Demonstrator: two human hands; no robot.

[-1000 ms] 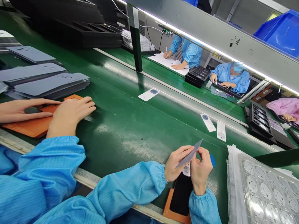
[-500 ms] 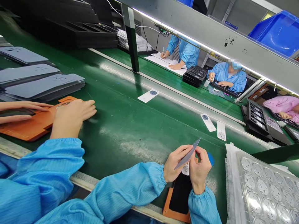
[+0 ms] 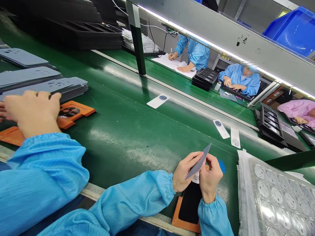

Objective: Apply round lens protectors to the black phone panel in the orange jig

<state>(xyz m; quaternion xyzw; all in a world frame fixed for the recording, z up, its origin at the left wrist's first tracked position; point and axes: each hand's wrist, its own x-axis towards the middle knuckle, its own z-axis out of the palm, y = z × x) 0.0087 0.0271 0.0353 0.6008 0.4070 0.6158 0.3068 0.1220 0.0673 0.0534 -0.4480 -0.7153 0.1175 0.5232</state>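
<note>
My left hand (image 3: 183, 173) is closed on a thin grey panel (image 3: 199, 163), tilted up nearly edge-on to me. My right hand (image 3: 210, 175) has its fingers closed at the panel's right side; its fingertips are partly hidden behind it. Just beneath the hands lies an orange fixture (image 3: 176, 220) with a black pad (image 3: 188, 203) in it. A small white printed piece (image 3: 196, 177) shows between my hands, at the top of the pad. Part of a blue round thing (image 3: 221, 166) appears behind my right hand.
At left, a co-worker's hand (image 3: 34, 111) is over another orange fixture (image 3: 73, 113), near stacked grey panels (image 3: 66, 86). White panels (image 3: 157, 101) lie on the green bench. A clear tray of round parts (image 3: 278, 196) stands at right. A metal beam (image 3: 209, 26) crosses overhead.
The co-worker's hand at left has moved leftward, uncovering a dark round area on their orange fixture. My hands and the grey panel have barely shifted.
</note>
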